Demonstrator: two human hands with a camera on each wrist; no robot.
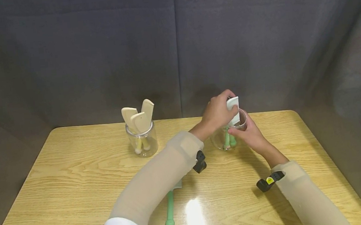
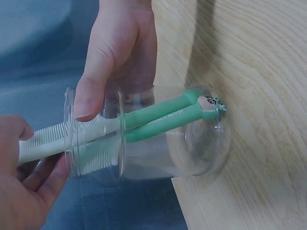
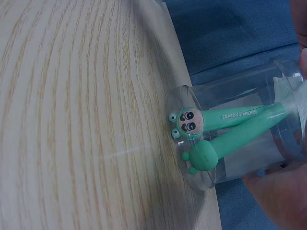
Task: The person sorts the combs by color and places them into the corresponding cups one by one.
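Note:
A clear jar [image 1: 220,140] stands upright on the wooden table [image 1: 76,180], right of centre. Two combs with white teeth and green frog-shaped handles [image 2: 163,117] stand in it, handles down on the jar's bottom [image 3: 192,127]. My left hand [image 1: 218,112] reaches across and pinches the white toothed end of one comb [image 1: 233,108] above the rim. In the left wrist view that hand [image 2: 19,191] grips the comb's white end [image 2: 43,139]. My right hand [image 1: 251,134] holds the jar at its rim, thumb [image 2: 88,96] over the edge.
A second clear jar [image 1: 142,141] with three cream-headed combs stands left of centre. Another green-handled comb [image 1: 169,209] lies flat near the table's front, partly under my left forearm. Dark fabric walls close in the table's back and sides.

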